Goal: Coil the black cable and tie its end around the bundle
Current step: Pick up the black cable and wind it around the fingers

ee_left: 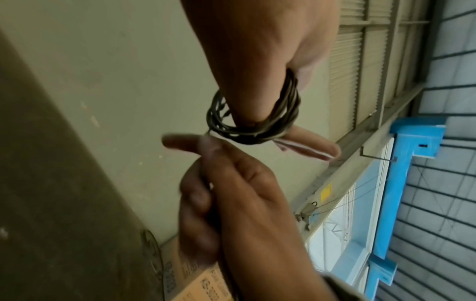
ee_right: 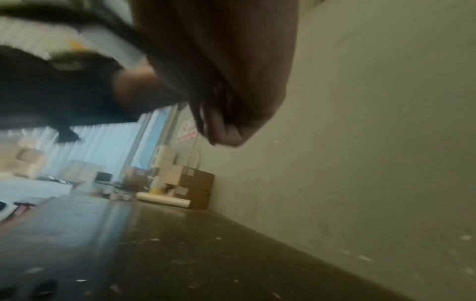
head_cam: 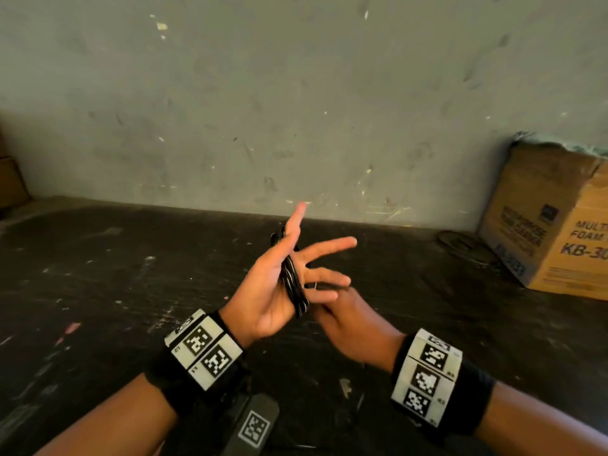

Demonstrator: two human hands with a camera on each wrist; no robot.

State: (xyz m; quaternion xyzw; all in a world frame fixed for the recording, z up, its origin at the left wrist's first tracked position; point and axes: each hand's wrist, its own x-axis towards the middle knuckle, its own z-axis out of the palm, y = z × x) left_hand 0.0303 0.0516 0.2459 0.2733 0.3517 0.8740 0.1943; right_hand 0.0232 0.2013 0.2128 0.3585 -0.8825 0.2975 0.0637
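Black cable (head_cam: 293, 282) in thin loops, seemingly around left thumb

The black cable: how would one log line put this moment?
thin black cable coiled round left hand fingers | right hand pinches its end | tie not done

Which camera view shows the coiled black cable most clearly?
The left wrist view: the black cable appears as separate loops around the left hand. The head view shows it edge-on; the right wrist view is too blurred to tell.
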